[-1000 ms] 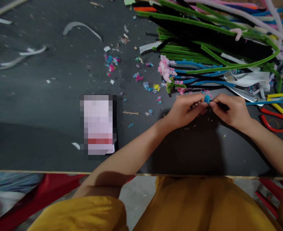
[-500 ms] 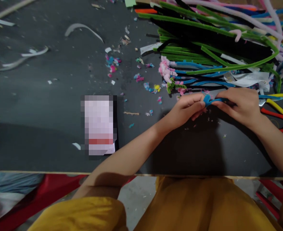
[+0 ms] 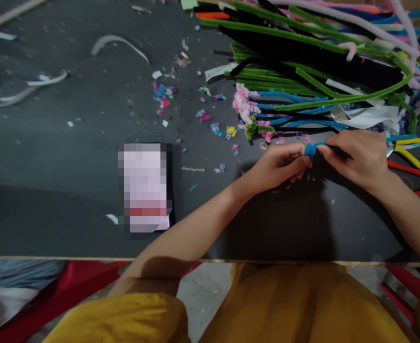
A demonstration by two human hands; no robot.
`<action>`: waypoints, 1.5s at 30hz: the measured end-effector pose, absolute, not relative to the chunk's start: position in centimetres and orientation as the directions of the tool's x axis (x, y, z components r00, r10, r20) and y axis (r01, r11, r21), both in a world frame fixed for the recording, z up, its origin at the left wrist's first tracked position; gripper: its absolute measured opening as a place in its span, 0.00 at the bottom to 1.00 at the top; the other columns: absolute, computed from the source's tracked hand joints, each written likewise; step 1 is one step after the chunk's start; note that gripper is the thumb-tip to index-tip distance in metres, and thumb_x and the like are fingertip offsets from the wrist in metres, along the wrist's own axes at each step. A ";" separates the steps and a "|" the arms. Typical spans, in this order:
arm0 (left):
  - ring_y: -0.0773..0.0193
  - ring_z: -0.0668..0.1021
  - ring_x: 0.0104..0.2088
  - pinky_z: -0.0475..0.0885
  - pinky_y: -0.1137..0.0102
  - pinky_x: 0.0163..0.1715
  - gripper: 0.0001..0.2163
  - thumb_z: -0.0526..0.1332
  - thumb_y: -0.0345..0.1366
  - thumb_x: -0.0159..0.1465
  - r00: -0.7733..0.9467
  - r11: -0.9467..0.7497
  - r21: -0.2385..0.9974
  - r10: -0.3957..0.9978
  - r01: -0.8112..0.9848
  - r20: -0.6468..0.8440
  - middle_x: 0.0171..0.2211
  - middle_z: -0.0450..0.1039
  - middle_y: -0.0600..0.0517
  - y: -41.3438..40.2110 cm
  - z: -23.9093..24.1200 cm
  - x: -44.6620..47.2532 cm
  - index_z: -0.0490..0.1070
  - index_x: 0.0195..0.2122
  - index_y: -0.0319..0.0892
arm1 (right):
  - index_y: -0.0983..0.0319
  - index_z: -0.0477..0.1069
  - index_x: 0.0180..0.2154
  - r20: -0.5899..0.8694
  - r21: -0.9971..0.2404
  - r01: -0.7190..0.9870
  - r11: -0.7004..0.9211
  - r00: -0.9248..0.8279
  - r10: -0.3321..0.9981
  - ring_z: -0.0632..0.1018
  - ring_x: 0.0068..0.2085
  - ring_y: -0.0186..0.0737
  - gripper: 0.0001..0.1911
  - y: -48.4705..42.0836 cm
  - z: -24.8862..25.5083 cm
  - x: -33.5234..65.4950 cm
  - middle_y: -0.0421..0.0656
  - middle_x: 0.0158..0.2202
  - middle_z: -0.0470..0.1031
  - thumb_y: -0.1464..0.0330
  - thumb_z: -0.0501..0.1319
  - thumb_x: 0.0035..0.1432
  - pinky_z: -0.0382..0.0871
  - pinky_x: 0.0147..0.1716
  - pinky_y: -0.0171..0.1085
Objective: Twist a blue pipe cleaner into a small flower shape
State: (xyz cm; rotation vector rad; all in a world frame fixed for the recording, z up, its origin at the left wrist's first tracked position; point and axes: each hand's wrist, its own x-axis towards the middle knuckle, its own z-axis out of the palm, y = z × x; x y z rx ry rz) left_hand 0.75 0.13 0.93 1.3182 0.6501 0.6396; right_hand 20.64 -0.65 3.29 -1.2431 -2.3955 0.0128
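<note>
Between my hands is a blue pipe cleaner, with a short loop or coil of it showing at my left fingertips. My left hand pinches this coiled part between thumb and fingers. A thin strand runs from the coil to my right hand, whose thumb and forefinger grip it. A blue end sticks out past the right side of that hand, above the scissors with yellow and red handles. What lies inside my right palm is hidden.
Green pipe cleaners and other coloured ones are heaped at the back right. Pink fuzzy flowers lie before them. A phone with a blurred screen rests left of my forearm. Coloured fluff scraps and white strips litter the dark table.
The blue pipe cleaner's loop has become a tighter, upright coil at my left fingertips. My right hand has shifted slightly, and the strand now leaves the coil higher up.
</note>
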 end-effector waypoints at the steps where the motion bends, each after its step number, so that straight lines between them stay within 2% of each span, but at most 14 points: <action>1: 0.75 0.67 0.18 0.63 0.78 0.16 0.17 0.58 0.50 0.63 0.670 0.141 0.989 0.739 -0.053 -0.069 0.19 0.64 0.57 0.1 0.9 0.8 0.65 0.29 0.39 | 0.60 0.70 0.26 0.388 -0.194 0.777 0.599 -0.500 0.774 0.70 0.22 0.34 0.18 -0.7 3.2 20.5 0.40 0.21 0.72 0.61 0.51 0.66 0.59 0.26 0.36; 7: 0.76 0.70 0.19 0.66 0.80 0.18 0.17 0.59 0.49 0.63 0.675 0.141 0.990 0.733 -0.021 -0.090 0.21 0.68 0.55 0.0 1.0 0.9 0.66 0.28 0.39 | 0.59 0.64 0.21 0.391 -0.128 0.821 0.556 -0.473 0.789 0.67 0.21 0.33 0.20 -1.3 2.8 20.1 0.39 0.18 0.69 0.61 0.51 0.65 0.55 0.24 0.38; 15: 0.76 0.71 0.19 0.67 0.80 0.18 0.19 0.60 0.51 0.61 0.680 0.157 0.987 0.727 -0.027 -0.097 0.21 0.70 0.54 0.1 1.2 0.9 0.66 0.26 0.38 | 0.60 0.61 0.18 0.479 -0.102 0.801 0.590 -0.481 0.735 0.63 0.20 0.31 0.20 -1.5 2.9 19.4 0.38 0.16 0.65 0.66 0.54 0.63 0.52 0.23 0.38; 20: 0.75 0.72 0.19 0.67 0.80 0.17 0.22 0.61 0.54 0.59 0.677 0.180 0.984 0.723 0.006 -0.137 0.21 0.71 0.53 0.0 1.2 0.9 0.65 0.25 0.38 | 0.60 0.63 0.18 0.424 -0.104 0.819 0.565 -0.477 0.770 0.63 0.19 0.31 0.20 -1.8 2.8 19.2 0.38 0.16 0.64 0.66 0.53 0.62 0.50 0.23 0.38; 23: 0.75 0.72 0.19 0.67 0.80 0.17 0.22 0.61 0.55 0.59 0.671 0.181 0.984 0.729 0.004 -0.137 0.21 0.71 0.53 0.0 1.2 1.0 0.66 0.26 0.38 | 0.61 0.63 0.18 0.438 -0.123 0.803 0.583 -0.483 0.758 0.63 0.20 0.31 0.19 -1.9 2.9 19.1 0.39 0.16 0.65 0.67 0.54 0.62 0.50 0.24 0.38; 26: 0.75 0.72 0.19 0.68 0.79 0.19 0.20 0.61 0.53 0.59 0.656 0.175 0.984 0.746 -0.030 -0.113 0.21 0.71 0.54 -0.1 1.1 1.0 0.67 0.28 0.38 | 0.61 0.63 0.18 0.433 -0.114 0.811 0.574 -0.479 0.763 0.64 0.20 0.31 0.19 -1.8 3.3 18.9 0.39 0.16 0.66 0.68 0.53 0.62 0.49 0.24 0.38; 31: 0.76 0.72 0.18 0.68 0.80 0.19 0.19 0.62 0.51 0.60 0.594 0.171 0.983 0.798 -0.063 -0.101 0.20 0.69 0.56 0.1 0.7 1.0 0.67 0.27 0.38 | 0.61 0.66 0.22 0.326 -0.149 0.835 0.530 -0.465 0.824 0.65 0.21 0.33 0.17 -1.9 3.9 18.6 0.40 0.18 0.68 0.67 0.52 0.62 0.50 0.24 0.37; 36: 0.76 0.72 0.18 0.67 0.80 0.19 0.19 0.62 0.52 0.59 0.580 0.149 0.987 0.810 -0.061 -0.086 0.20 0.69 0.57 0.1 0.6 1.1 0.66 0.26 0.38 | 0.61 0.68 0.24 0.312 -0.260 0.811 0.525 -0.444 0.840 0.66 0.21 0.33 0.14 -2.3 3.8 18.5 0.40 0.20 0.69 0.68 0.52 0.61 0.54 0.23 0.36; 40: 0.76 0.72 0.18 0.67 0.80 0.19 0.19 0.62 0.51 0.59 0.574 0.152 0.987 0.813 -0.054 -0.094 0.20 0.69 0.57 0.2 0.6 1.2 0.65 0.26 0.38 | 0.61 0.68 0.25 0.231 -0.509 0.735 0.449 -0.386 0.893 0.66 0.22 0.31 0.11 -2.3 4.1 18.4 0.39 0.21 0.68 0.72 0.54 0.58 0.57 0.24 0.33; 42: 0.75 0.73 0.19 0.68 0.79 0.19 0.19 0.62 0.52 0.59 0.573 0.177 0.983 0.812 -0.056 -0.114 0.21 0.70 0.56 0.2 0.6 1.1 0.65 0.26 0.38 | 0.61 0.68 0.25 0.143 -0.690 0.642 0.333 -0.331 0.933 0.67 0.22 0.30 0.10 -2.0 4.3 18.4 0.37 0.21 0.67 0.72 0.55 0.58 0.59 0.23 0.32; 45: 0.74 0.73 0.19 0.69 0.79 0.20 0.20 0.63 0.52 0.59 0.558 0.208 0.975 0.820 -0.079 -0.129 0.21 0.70 0.56 0.3 0.6 1.2 0.65 0.26 0.39 | 0.61 0.70 0.29 -0.087 -0.924 0.382 0.017 -0.253 0.963 0.69 0.19 0.29 0.06 -1.5 4.4 18.4 0.35 0.19 0.68 0.66 0.61 0.58 0.61 0.19 0.31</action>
